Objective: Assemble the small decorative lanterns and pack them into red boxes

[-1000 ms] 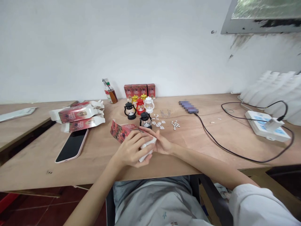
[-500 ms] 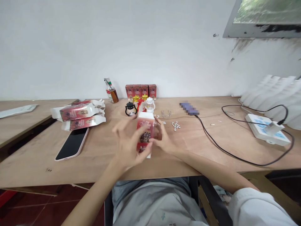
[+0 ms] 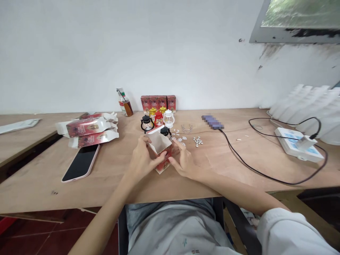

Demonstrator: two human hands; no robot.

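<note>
A red printed cardboard box (image 3: 160, 144) stands between my hands with its top open. Its pale inside faces up toward me, with a flap raised at the far edge. My left hand (image 3: 142, 156) grips the box from the left, thumb across the front. On the right side, my right hand (image 3: 184, 162) holds it with thumb and fingers. Just behind the box a black mini lantern (image 3: 165, 131) is partly hidden. Farther back are another black lantern (image 3: 147, 123), a red lantern (image 3: 158, 118), a white lantern (image 3: 168, 118) and two gold-topped ones (image 3: 152, 112).
Flattened red boxes (image 3: 91, 129) and a phone (image 3: 81, 163) lie at left. Small round white pieces (image 3: 198, 141) and wire handles (image 3: 187, 129) lie right of centre. A bottle (image 3: 124, 103) and red boxes (image 3: 158, 102) stand by the wall. A cable runs to a power strip (image 3: 294, 143).
The box has tipped so its open top now shows its inside toward me. My left hand, blurred before, has settled on its left side. The lanterns behind are less covered.
</note>
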